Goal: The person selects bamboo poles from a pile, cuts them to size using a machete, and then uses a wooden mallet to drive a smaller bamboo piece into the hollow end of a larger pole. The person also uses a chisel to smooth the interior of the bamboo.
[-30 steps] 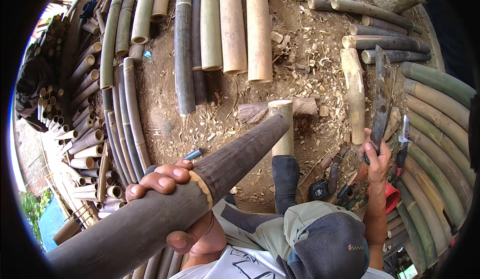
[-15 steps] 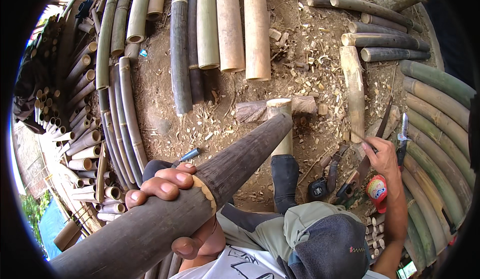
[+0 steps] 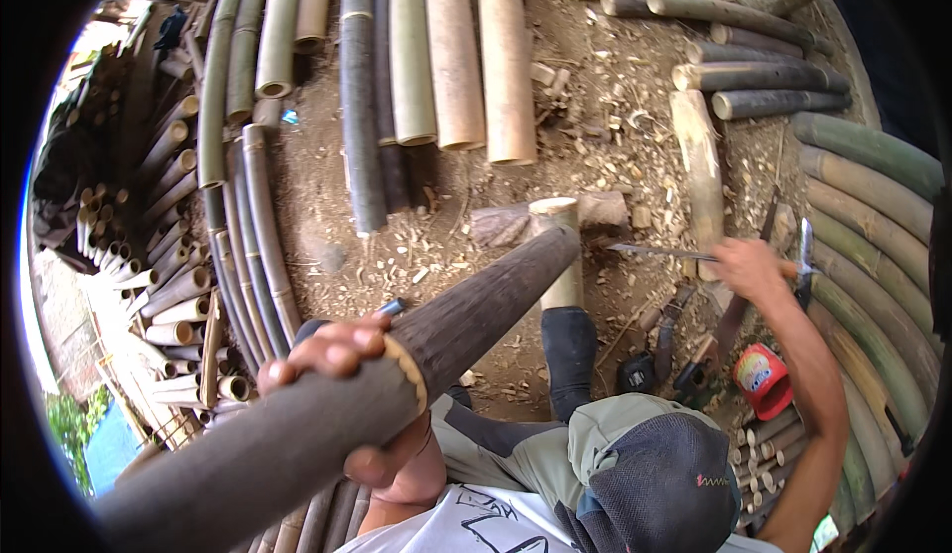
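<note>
While your left hand (image 3: 342, 374) wraps the dark bamboo pole (image 3: 416, 355) at a node ring, keep that grip firm and the pole's far end seated against the pale upright post (image 3: 561, 250) just beyond it, so the pole cannot roll or slide when the blade meets it. Your fingers curl over the top of the pole and your thumb closes underneath, a full clasp around its girth; the thick near end runs back past your wrist toward the lower left, and the thinner length runs forward from your knuckles to the post.

Your right hand (image 3: 746, 267) is closed around the handle of a long knife (image 3: 659, 251), whose blade points back toward the post and the pole's tip. Keep the edge angled away from your gripping hand and work only on the stretch well ahead of your knuckles. That arm reaches out from the lower right, elbow bent, forearm rising to the wrist, the hand level with the pole's far end.

Just below the knife hand lie a red tub (image 3: 764, 379) and some dark tools; bamboo lengths (image 3: 436, 57) lie well beyond the post on chip-strewn ground.
</note>
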A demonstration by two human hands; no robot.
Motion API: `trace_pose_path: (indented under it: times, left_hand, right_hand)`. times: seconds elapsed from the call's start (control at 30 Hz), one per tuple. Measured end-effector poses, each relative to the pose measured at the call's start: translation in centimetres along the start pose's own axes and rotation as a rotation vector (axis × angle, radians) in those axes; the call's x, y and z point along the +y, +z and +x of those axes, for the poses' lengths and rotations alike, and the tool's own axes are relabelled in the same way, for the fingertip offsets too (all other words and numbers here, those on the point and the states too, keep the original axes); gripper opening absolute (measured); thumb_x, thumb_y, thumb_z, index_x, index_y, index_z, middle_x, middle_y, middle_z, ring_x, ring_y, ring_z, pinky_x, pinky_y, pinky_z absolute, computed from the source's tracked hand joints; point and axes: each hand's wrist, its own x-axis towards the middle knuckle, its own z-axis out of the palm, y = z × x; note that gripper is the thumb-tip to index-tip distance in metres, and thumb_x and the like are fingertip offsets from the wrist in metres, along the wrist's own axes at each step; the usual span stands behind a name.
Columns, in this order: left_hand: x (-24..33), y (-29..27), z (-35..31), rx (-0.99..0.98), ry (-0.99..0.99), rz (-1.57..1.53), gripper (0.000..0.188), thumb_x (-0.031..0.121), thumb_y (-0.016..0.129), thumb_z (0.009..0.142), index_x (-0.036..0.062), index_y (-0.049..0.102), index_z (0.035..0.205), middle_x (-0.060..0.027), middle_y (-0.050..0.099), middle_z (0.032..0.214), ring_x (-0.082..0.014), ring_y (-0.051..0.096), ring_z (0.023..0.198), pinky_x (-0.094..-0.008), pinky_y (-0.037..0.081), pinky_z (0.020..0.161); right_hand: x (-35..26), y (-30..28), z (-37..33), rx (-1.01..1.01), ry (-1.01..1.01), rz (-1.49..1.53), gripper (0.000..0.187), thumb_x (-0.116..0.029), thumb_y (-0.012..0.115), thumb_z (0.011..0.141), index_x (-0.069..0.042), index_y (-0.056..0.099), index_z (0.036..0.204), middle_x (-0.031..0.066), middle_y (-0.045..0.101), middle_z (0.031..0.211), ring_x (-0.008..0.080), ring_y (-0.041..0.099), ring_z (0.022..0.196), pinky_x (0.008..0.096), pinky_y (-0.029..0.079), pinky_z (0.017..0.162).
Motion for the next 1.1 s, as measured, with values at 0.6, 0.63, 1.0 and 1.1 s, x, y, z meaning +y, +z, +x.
trace_pose_path:
  times: [0.6, 0.63, 1.0, 1.1]
  left_hand:
    - [-24.5, -6.5, 20.0, -0.169, -0.175, 1.276, 0.079, 0.033, 0.082, 0.074, -0.006, 0.045, 0.131, -0.0316, 0.057, 0.121, -0.0436, 0.058, 0.111, -0.0473, 0.047, 0.096]
    - [-24.8, -7.4, 20.9, -0.121, -0.083, 1.295, 0.075, 0.032, 0.081, 0.076, -0.0064, 0.046, 0.13, -0.0306, 0.058, 0.119, -0.0437, 0.059, 0.109, -0.0475, 0.047, 0.096]
    - [-14.4, 6.9, 0.7, -0.444, -1.176, 0.025, 0.021, 0.02, 0.066, 0.092, 0.0029, 0.056, 0.1, -0.0056, 0.06, 0.078, -0.0135, 0.06, 0.061, -0.028, 0.053, 0.054]
    - [-15.5, 3.5, 3.9, -0.442, -1.001, 0.141, 0.021, 0.024, 0.066, 0.093, 0.0064, 0.056, 0.096, -0.0024, 0.057, 0.071, -0.0108, 0.057, 0.054, -0.0249, 0.049, 0.047]
  right_hand:
    - [-15.5, 0.2, -4.4, 0.337, 0.599, 1.057, 0.08, -0.003, 0.066, 0.077, 0.0, 0.03, 0.148, 0.0219, 0.057, 0.113, 0.0303, 0.059, 0.1, 0.0383, 0.046, 0.091]
    - [-16.0, 0.8, -3.5, 0.353, 0.617, 1.122, 0.08, -0.004, 0.066, 0.079, 0.0, 0.028, 0.149, 0.0199, 0.058, 0.105, 0.028, 0.06, 0.093, 0.0379, 0.048, 0.086]
    - [-15.8, 0.5, 2.9, 0.81, 0.572, 0.907, 0.075, -0.022, 0.068, 0.088, 0.004, 0.027, 0.145, 0.0312, 0.037, 0.14, 0.0404, 0.04, 0.133, 0.0484, 0.038, 0.111]
    - [-8.7, 7.2, 0.8, 0.526, 1.002, 0.711, 0.087, -0.023, 0.071, 0.087, -0.006, 0.016, 0.153, 0.033, 0.027, 0.148, 0.0412, 0.033, 0.139, 0.0508, 0.034, 0.113]
